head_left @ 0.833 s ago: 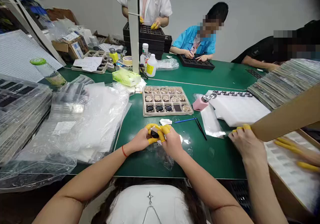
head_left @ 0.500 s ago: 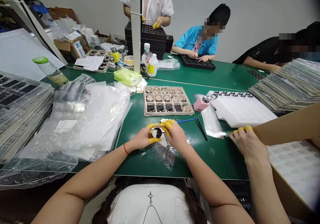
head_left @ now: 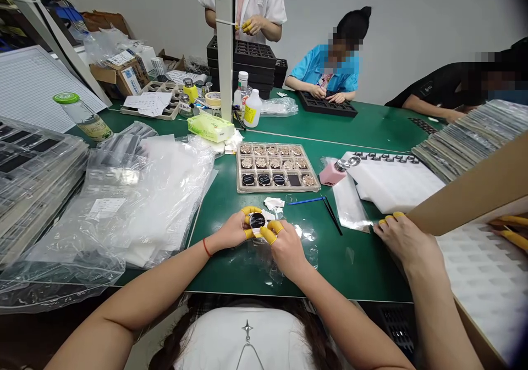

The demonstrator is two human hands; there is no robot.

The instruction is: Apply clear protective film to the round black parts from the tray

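My left hand (head_left: 237, 230), with yellow finger cots, grips a round watch part (head_left: 257, 220) by its rim; its black face carries fine white print. Pinched in my right hand (head_left: 284, 243), also in yellow cots, is a small white wipe (head_left: 256, 231) at the part's lower edge. Just beyond lie crumpled white tissues (head_left: 274, 203), and clear plastic film (head_left: 272, 268) is spread beneath my hands. Farther back stands a clear compartment tray (head_left: 280, 190) of round watch parts, several gold-coloured and some black-faced in the front row.
A blue stick (head_left: 306, 200) and black tweezers (head_left: 332, 216) lie right of my hands, near a pink bottle (head_left: 332, 173). Plastic bags (head_left: 157, 194) cover the left side. At the right, another person's hand (head_left: 408, 241) rests by a cardboard box flap (head_left: 474, 194). Co-workers sit and stand opposite.
My right hand has moved down from the part's top to its lower edge. The part's face now shows black with print rather than a pale reflection. The cardboard flap at right has shifted.
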